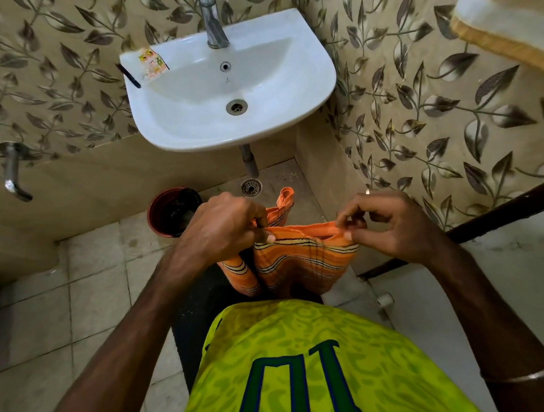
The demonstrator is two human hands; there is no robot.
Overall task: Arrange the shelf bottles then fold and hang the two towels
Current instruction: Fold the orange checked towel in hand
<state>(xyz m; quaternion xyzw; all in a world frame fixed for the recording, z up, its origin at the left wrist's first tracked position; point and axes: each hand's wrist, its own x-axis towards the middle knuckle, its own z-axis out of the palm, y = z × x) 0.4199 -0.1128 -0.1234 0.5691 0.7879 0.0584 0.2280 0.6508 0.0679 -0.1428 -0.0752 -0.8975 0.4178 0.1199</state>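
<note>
The towel is orange with thin black and cream stripes. The washbasin is white, and its tap is silver metal. The wall tiles are beige with a pattern of dark brown leaves. The floor tiles are pale grey. The pot is reddish brown. The shirt is yellow-green with a spotted pattern and dark green numbers. A second towel is cream with a golden border.

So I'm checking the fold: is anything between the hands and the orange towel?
Nothing visible. The left hand and right hand both already pinch the top edge of the orange striped towel, which hangs in front of the person.
</note>
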